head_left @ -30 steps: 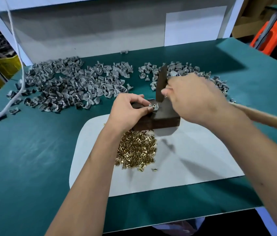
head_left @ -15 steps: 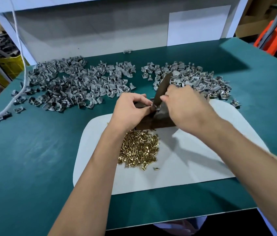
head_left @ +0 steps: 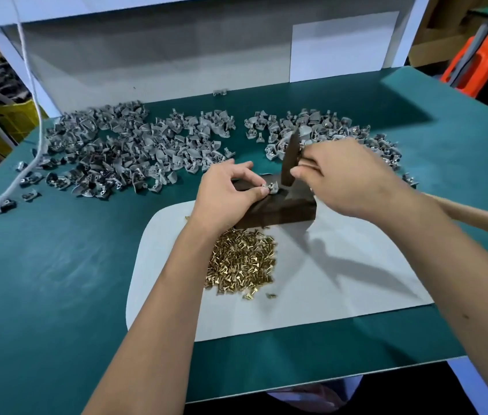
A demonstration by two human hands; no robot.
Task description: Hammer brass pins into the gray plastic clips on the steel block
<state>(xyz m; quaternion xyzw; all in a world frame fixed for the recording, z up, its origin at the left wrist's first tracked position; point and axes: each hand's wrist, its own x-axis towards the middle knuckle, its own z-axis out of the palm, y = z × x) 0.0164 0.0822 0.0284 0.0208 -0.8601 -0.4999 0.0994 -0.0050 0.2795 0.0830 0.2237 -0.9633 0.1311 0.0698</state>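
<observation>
A dark steel block (head_left: pixel 284 212) lies on a white sheet (head_left: pixel 341 280). My left hand (head_left: pixel 227 196) pinches a gray plastic clip (head_left: pixel 271 187) against the block's top. My right hand (head_left: pixel 344 178) grips a hammer close under its dark head (head_left: pixel 291 158), which stands just above the clip. The wooden handle (head_left: pixel 482 217) runs out to the right behind my forearm. A heap of brass pins (head_left: pixel 242 262) lies on the sheet just in front of the block.
Two spreads of gray clips lie on the green mat, a large one at the back left (head_left: pixel 123 151) and a smaller one at the back right (head_left: pixel 326 130). A white cable (head_left: pixel 31 121) hangs at the left. The mat's front edge (head_left: pixel 326 381) is near me.
The hammer head dropped onto the clip half a second ago and has risen again to upright. My left hand has kept its pinch on the clip.
</observation>
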